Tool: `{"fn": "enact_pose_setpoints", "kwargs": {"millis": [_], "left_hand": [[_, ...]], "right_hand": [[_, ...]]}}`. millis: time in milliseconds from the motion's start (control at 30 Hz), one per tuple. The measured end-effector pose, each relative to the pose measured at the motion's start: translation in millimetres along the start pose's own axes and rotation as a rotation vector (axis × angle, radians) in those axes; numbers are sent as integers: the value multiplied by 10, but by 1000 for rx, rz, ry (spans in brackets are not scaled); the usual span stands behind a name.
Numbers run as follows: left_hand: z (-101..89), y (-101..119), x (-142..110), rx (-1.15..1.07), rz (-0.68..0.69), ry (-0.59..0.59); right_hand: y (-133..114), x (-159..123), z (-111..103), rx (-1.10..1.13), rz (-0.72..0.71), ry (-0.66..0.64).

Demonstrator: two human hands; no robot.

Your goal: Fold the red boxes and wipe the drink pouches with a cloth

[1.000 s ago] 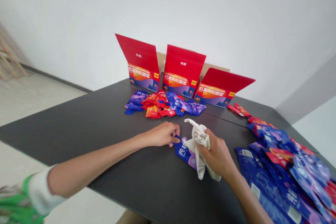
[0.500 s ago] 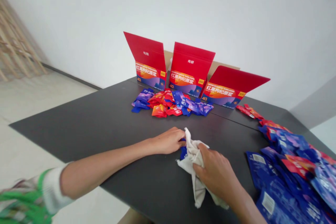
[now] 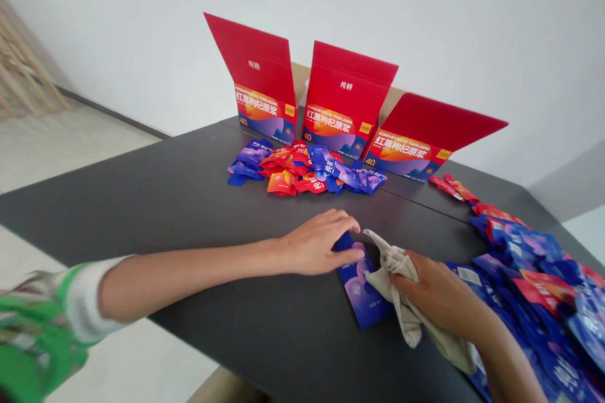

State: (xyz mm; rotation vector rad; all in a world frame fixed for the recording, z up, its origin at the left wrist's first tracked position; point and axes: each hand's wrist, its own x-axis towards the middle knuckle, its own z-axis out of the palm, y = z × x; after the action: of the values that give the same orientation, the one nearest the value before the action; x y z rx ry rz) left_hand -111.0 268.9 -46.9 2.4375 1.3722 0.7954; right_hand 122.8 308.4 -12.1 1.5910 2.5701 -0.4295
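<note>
Hovering about the top end of a blue pouch (image 3: 362, 296), the left hand (image 3: 324, 242) is holding its thumb and fingers moderately spread; whether the thumb is touching the pouch is hard to tell from this angle. The right hand (image 3: 437, 293) is gripping a crumpled off-white cloth (image 3: 404, 312), which is covering part of the pouch's right side. The pouch is lying on the dark counter (image 3: 189, 201), between the two hands and toward the near side. Farther back, a heap of small red and blue packets (image 3: 302, 170) is resting before three printed boxes (image 3: 345, 97), whose red flaps are standing raised near a pale wall (image 3: 425, 0). On the right, a larger pile of blue and red pouches (image 3: 534, 293) is spreading along the counter, the right forearm partly covering its near part.
</note>
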Motion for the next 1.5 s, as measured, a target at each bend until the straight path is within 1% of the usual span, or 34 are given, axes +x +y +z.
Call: {"fn": "enact_pose_setpoints", "kwargs": {"millis": [67, 133, 200, 267, 400, 500, 600, 700, 767, 833, 867, 967, 1000, 1033, 1067, 1133, 1167, 1200, 1233, 1300, 1333, 1367, 1467, 1500], "left_hand": [[62, 132, -148, -58, 83, -133], [114, 218, -250, -92, 172, -222], [137, 252, -297, -124, 203, -251], [123, 257, -309, -163, 197, -252], [38, 276, -295, -236, 212, -287], [8, 302, -273, -246, 226, -266], [17, 312, -275, -203, 260, -242], [39, 300, -325, -87, 247, -217], [60, 282, -375, 5, 226, -199], [85, 262, -418, 77, 250, -194], [97, 253, -434, 109, 273, -199], [124, 235, -462, 196, 338, -205], [129, 233, -467, 218, 354, -204], [132, 232, -469, 233, 368, -197], [134, 231, -471, 242, 380, -184], [137, 230, -473, 248, 391, -161], [138, 230, -472, 245, 392, -153], [139, 229, -471, 239, 389, -147], [139, 229, -470, 232, 382, -147], [139, 227, -468, 215, 365, -158], [139, 225, -470, 205, 359, -160], [139, 221, -472, 197, 356, -160], [142, 212, -481, 190, 367, -143], [143, 211, -482, 190, 368, -141]], "right_hand": [[44, 23, 1, -6, 59, 23], [108, 51, -16, -14, 103, 46], [161, 71, -36, -12, 110, 58], [179, 76, -49, -2, 95, 67], [111, 46, -46, 5, 74, 81], [23, 27, -32, 8, 72, 114], [-37, 48, -7, 59, 39, 154], [-56, 101, 35, 113, 12, 166], [-84, 120, 79, 92, 45, 190], [-164, 105, 138, 65, 52, 212], [-224, 87, 173, 60, 21, 208], [-415, 31, 276, 20, -137, 195], [-457, 25, 301, -15, -164, 204], [-481, 29, 318, -58, -160, 225], [-487, 42, 327, -104, -126, 259], [-469, 76, 325, -185, -14, 328], [-459, 89, 320, -210, 21, 349], [-455, 96, 315, -223, 14, 350], [-458, 98, 313, -223, -33, 336], [-479, 99, 312, -199, -176, 277], [-487, 104, 311, -191, -215, 258], [-489, 113, 306, -194, -204, 258], [-467, 146, 280, -240, -3, 309], [-462, 148, 273, -246, 18, 311]]}}
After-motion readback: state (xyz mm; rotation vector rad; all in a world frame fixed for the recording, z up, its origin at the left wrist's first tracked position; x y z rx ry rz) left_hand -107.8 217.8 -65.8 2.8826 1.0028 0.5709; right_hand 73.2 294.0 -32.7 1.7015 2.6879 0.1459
